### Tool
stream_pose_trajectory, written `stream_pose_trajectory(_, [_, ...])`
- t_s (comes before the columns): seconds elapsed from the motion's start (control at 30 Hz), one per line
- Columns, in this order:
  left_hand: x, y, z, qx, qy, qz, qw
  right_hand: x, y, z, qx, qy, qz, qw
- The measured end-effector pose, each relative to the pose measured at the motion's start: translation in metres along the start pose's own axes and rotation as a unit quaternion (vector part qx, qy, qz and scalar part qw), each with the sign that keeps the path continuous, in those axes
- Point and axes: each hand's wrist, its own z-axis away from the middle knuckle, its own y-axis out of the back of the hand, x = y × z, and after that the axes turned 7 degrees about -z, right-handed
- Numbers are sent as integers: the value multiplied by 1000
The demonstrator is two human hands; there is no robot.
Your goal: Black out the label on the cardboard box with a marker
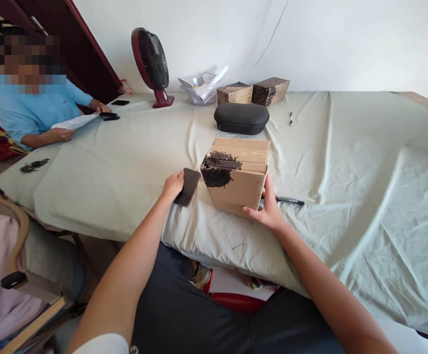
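A dark smartphone [189,186] is gripped at its left edge by my left hand [174,186], close to the table surface. To the right of it a cardboard box [238,189] stands on the cloth, with black ink drawing over its left front corner and top. My right hand [268,206] holds the box at its lower right corner, thumb on the front and fingers along the right side. A black marker pen [289,200] lies just beyond that hand, its left end hidden behind the fingers.
Behind the box lie a black zip case [241,118], two more cardboard boxes [235,92], a small pen [291,118] and a white basket [201,91] of papers. A red fan [151,66] stands further left. At the left, a person in blue [18,103] holds a paper [75,121].
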Motion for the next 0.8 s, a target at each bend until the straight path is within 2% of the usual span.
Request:
stream_pose_trajectory(0.13, [16, -3, 4, 24, 31, -153, 987, -4, 2, 1, 5, -3, 9, 1000])
stream_pose_trajectory(0.23, [33, 7, 13, 34, -17, -206, 978, -11, 6, 0, 1, 18, 32, 999])
stream_pose_trajectory(0.27, [38, 13, 18, 32, -62, -198, 978, -13, 8, 0, 0, 33, 43, 999])
stream_pose_trajectory(0.33, [49, 27, 32, 10, -211, -111, 971, -19, 14, -2, 3, 71, 66, 995])
stream_pose_trajectory(0.4, [60, 44, 52, -23, -368, 28, 929, -28, 20, -5, -5, 110, 81, 991])
stream_pose_trajectory(0.43, [66, 52, 63, -32, -418, 59, 906, -34, 24, -7, -21, 124, 87, 988])
stream_pose_trajectory(0.5, [75, 64, 88, -59, -475, -8, 878, -48, 30, -11, -73, 140, 98, 983])
stream_pose_trajectory(0.57, [81, 71, 107, -93, -502, -92, 855, -64, 36, -16, -115, 154, 119, 974])
stream_pose_trajectory(0.63, [82, 73, 115, -124, -500, -135, 846, -80, 42, -20, -122, 167, 135, 969])
stream_pose_trajectory(0.7, [78, 72, 111, -137, -482, -112, 858, -90, 50, -23, -87, 159, 119, 976])
stream_pose_trajectory(0.8, [66, 66, 97, -90, -445, -6, 891, -94, 65, -23, -22, 106, 62, 992])
